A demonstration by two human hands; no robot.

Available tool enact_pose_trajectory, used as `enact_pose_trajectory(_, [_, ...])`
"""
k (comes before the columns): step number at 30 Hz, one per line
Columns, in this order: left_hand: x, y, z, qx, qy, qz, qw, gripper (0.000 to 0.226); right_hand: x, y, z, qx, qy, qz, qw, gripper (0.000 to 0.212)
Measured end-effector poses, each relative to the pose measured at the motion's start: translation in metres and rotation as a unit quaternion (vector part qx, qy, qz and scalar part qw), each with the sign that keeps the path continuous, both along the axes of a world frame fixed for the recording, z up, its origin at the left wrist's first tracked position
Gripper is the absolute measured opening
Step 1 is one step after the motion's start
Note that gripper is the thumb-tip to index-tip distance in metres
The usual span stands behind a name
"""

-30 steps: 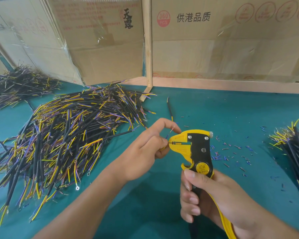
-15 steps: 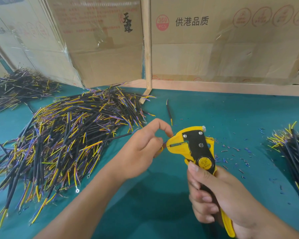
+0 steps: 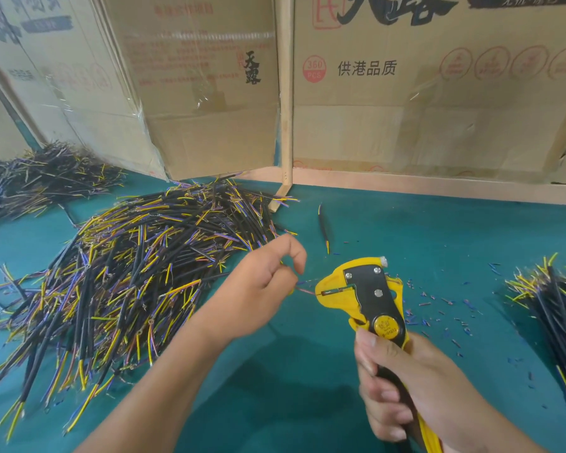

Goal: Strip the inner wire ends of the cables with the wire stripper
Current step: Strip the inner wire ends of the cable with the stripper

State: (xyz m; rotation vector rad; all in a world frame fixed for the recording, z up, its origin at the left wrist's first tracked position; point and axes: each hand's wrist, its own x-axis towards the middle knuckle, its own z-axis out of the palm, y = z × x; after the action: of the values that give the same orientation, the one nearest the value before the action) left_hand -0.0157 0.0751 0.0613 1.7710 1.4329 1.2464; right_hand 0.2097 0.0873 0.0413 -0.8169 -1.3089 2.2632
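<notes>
Teal-covered bench (image 3: 438,243); printed cardboard boxes (image 3: 438,109) at 12 o'clock behind a wooden rail (image 3: 438,188) and upright post (image 3: 285,93); even light.

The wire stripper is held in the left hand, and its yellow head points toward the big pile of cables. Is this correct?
Not quite. The head view shows the right hand holding the wire stripper. The rest stands: its yellow head points toward the big pile of cables.

Wire stripper (image 3: 361,294): yellow body, black plate, head pointing left, upright above tabletop, handles gripped low. Thin wire end (image 3: 306,291) sits in its mouth, pinkish strand, blurred. Big cable pile (image 3: 128,276) at left: black sheaths, yellow and purple inner wires. Smaller bundle (image 3: 556,308) at right edge. Single cable (image 3: 323,227) lying apart, behind stripper.
</notes>
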Motion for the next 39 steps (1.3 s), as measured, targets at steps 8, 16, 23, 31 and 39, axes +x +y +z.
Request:
enact_pose_trajectory(8, [-0.013,0.003,-0.001,0.04,-0.047,0.045,0.997,0.032,0.001,0.005,0.001,-0.004,0.043,-0.054,0.998,0.046])
enact_pose_trajectory(16, [-0.006,0.005,-0.007,0.025,-0.068,0.021,0.997,0.014,-0.006,0.009,-0.006,-0.009,0.087,-0.035,0.996,0.03])
enact_pose_trajectory(23, [0.001,0.0,-0.008,-0.005,-0.063,-0.055,0.996,0.013,0.001,0.011,-0.001,-0.009,0.078,-0.028,0.997,0.03])
enact_pose_trajectory(31, [0.008,-0.004,-0.004,-0.033,-0.045,-0.086,0.995,0.029,0.007,0.011,0.0,0.018,0.047,0.035,0.998,0.03])
enact_pose_trajectory(39, [0.011,-0.006,-0.001,-0.064,-0.045,-0.103,0.992,0.041,0.008,0.009,0.001,0.045,0.032,0.079,0.995,0.027])
